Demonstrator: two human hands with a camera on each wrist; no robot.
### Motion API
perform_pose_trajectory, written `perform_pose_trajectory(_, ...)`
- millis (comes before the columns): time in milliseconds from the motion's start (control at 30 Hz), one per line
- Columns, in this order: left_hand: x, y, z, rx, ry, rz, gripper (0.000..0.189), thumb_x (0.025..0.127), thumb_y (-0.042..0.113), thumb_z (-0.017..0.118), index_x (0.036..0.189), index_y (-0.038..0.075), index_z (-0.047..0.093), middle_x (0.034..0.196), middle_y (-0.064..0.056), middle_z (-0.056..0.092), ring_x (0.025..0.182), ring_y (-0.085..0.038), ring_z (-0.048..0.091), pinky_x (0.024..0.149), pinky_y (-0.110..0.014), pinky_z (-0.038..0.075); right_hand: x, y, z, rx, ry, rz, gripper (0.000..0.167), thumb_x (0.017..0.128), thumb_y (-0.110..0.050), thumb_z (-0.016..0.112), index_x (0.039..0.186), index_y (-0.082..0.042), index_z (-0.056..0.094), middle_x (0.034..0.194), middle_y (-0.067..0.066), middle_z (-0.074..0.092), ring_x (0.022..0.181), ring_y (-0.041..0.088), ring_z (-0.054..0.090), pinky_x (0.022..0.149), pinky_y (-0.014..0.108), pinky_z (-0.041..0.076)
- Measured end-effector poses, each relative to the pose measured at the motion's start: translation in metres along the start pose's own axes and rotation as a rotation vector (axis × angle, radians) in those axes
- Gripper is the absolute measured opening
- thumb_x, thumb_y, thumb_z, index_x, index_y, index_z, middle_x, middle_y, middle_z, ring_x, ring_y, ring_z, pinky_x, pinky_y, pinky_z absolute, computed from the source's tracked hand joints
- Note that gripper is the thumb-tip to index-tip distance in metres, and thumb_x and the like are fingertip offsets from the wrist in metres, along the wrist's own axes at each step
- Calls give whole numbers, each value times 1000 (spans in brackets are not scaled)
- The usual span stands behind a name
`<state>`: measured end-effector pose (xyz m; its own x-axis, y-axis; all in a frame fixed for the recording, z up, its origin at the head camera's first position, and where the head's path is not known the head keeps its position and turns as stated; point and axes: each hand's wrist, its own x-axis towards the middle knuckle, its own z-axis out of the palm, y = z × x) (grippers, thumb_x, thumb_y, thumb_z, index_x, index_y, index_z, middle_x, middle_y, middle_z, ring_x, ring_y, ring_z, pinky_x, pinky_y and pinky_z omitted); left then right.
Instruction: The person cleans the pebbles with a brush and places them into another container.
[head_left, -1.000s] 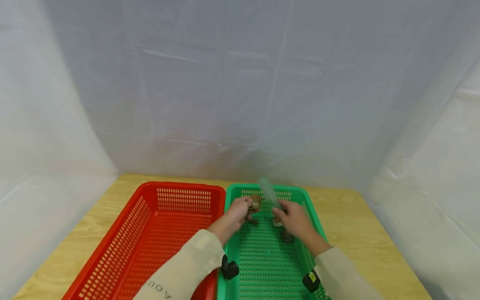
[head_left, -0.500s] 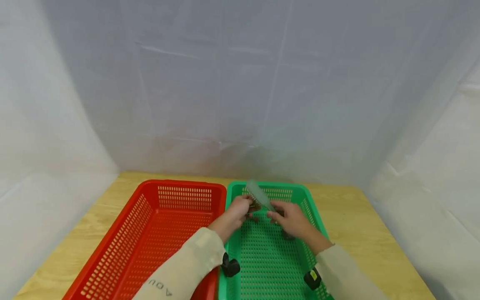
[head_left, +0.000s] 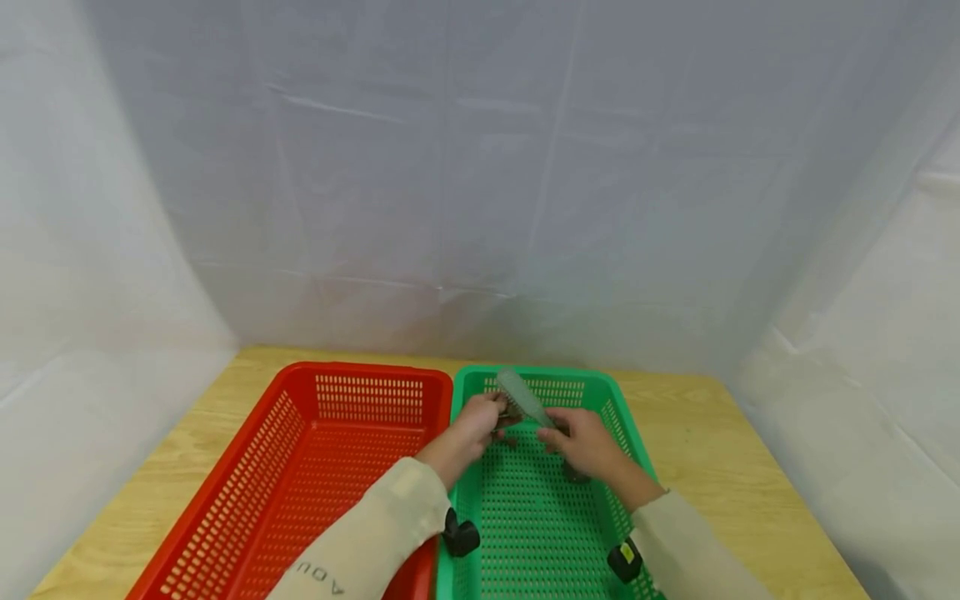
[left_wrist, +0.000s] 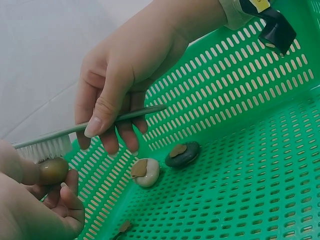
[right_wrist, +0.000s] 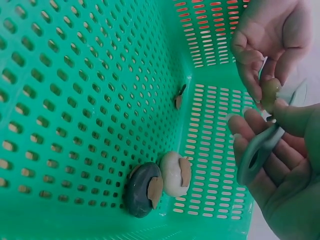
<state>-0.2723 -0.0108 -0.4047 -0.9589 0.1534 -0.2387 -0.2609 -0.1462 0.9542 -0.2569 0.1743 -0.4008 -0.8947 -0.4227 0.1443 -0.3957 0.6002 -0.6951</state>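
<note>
Brush (head_left: pixel 523 398) and yellowish stone (left_wrist: pixel 54 171), hand-held.
Right hand (head_left: pixel 590 442): fingers clamped on brush. Left hand (head_left: pixel 474 423): fingers pinching stone, mostly hidden by brush in head view.

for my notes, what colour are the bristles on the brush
The bristles are white, clearest in the left wrist view.

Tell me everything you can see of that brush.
The brush is grey-green, apparently plastic, with pale bristles and a handle with an oval hole near its end. It is held slanted, bristles downward, over the green basket. The right hand grips the handle; the bristles appear to touch a rounded yellowish stone in the left hand.
</note>
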Motion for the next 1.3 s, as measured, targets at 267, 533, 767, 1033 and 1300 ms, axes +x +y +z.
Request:
perform_pose_trajectory(267,0,1,2,10,8,-4,36,106,11,36,133,-9,49,127,-24,57,113,-34,58,58,-19,38,1,-1,-2,3,53,73,30,95,-8,62,121,6,62,91,11,71,75,23,69,66,31,55)
perform_pose_trajectory(533,0,0,3,2,33,-13,35,106,10,37,131,-9,51,126,-23,58,103,-26,62,57,-17,36,2,-1,-3,-62,143,98,14,95,-10,62,102,0,68,76,6,69,65,16,62,56,30,46)
perform_pose_trajectory(767,-1,1,2,-2,33,-8,35,106,10,36,132,-9,50,124,-23,59,104,-27,63,57,-18,36,1,-3,-3,-22,205,94,23,95,-12,63,114,0,66,88,10,72,72,22,68,63,34,53)
perform_pose_trajectory(1033,-2,0,1,-1,20,-4,36,107,13,36,132,-8,50,125,-22,58,110,-32,60,56,-18,37,-1,-6,-2,19,162,-28,27,96,-13,62,119,0,63,97,13,72,74,17,70,67,32,56)
perform_pose_trajectory(1300,0,0,1,-40,47,7,34,103,2,35,132,-8,49,110,-17,62,89,-18,59,55,-18,37,0,-2,-1,-2,-50,-82,36,97,-14,59,129,3,58,104,15,70,78,28,69,65,27,54)
